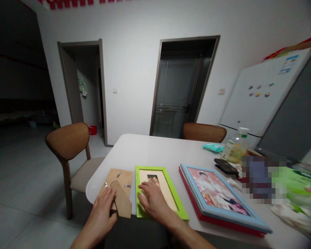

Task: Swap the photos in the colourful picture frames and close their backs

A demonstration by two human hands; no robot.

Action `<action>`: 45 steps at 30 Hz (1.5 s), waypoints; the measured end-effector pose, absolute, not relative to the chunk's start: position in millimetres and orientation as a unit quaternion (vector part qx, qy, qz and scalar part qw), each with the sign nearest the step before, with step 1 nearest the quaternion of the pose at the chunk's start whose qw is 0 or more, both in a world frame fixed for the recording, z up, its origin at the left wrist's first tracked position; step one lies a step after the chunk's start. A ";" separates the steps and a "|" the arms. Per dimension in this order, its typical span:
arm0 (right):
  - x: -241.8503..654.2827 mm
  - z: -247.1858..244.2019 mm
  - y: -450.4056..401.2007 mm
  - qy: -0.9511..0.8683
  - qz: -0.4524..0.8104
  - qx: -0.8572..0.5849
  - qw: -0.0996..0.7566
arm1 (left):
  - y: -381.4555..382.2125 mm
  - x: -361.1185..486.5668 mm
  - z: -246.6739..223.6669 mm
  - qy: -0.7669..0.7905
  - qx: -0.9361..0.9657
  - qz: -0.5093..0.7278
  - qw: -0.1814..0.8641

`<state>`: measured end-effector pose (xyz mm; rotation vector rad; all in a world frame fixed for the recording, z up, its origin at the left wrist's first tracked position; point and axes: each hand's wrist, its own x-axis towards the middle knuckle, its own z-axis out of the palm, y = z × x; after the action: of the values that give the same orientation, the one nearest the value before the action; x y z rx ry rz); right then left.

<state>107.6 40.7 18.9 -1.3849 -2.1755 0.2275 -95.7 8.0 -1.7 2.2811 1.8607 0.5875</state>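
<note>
Hiding part of photo [152,178] in green frame [174,193]: right hand [154,200].

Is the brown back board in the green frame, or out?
Out: the back board lies left of the green frame, metal clips facing up, with white table showing between the two.

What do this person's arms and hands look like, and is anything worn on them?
The left hand and right hand are ordinary human ones, without gloves. Both forearms are bare where they show, with no sleeve in view. I see no watch, bracelet, cables or markings; small details are too blurred to tell.
</note>
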 end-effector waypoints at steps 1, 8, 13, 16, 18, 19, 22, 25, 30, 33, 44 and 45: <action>93.3 20.3 36.7 -0.821 0.099 -0.495 0.266 | 9.8 -108.0 -7.9 0.643 0.742 0.179 0.062; 27.3 7.0 35.9 -0.819 0.117 -0.508 0.242 | 23.8 -138.5 -20.2 0.642 0.729 0.228 0.057; 47.3 17.3 38.8 -0.788 0.187 -0.480 0.339 | 19.8 -124.0 2.5 0.618 0.727 0.293 0.062; 82.3 30.5 33.1 -0.788 0.183 -0.458 0.368 | 14.3 -96.4 18.6 0.585 0.752 0.297 0.058; 110.2 36.0 29.5 -0.788 0.183 -0.463 0.362 | 12.1 -72.0 25.2 0.567 0.771 0.283 0.070; 124.2 37.1 28.2 -0.785 0.189 -0.472 0.355 | 11.5 -59.3 26.9 0.558 0.779 0.275 0.079; 162.4 35.4 27.1 -0.767 0.210 -0.513 0.324 | 11.8 -25.0 26.0 0.537 0.795 0.262 0.104; 188.2 29.5 29.1 -0.759 0.211 -0.537 0.302 | 14.2 -3.0 20.5 0.524 0.807 0.243 0.119; 196.7 16.0 35.2 -0.758 0.192 -0.546 0.301 | 20.4 6.2 10.0 0.528 0.816 0.208 0.110; 191.4 6.0 38.7 -0.772 0.160 -0.533 0.306 | 22.3 4.9 6.6 0.522 0.823 0.198 0.106; 187.6 -6.4 39.9 -0.811 0.066 -0.512 0.276 | 9.5 0.2 -1.3 0.489 0.840 0.201 0.119; 187.8 -6.1 43.9 -0.804 0.058 -0.524 0.274 | 8.8 -0.6 0.2 0.491 0.840 0.201 0.119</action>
<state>187.8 43.9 -6.1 -1.4094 -2.1628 0.1562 -0.6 8.8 0.2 2.4542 1.4340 0.5865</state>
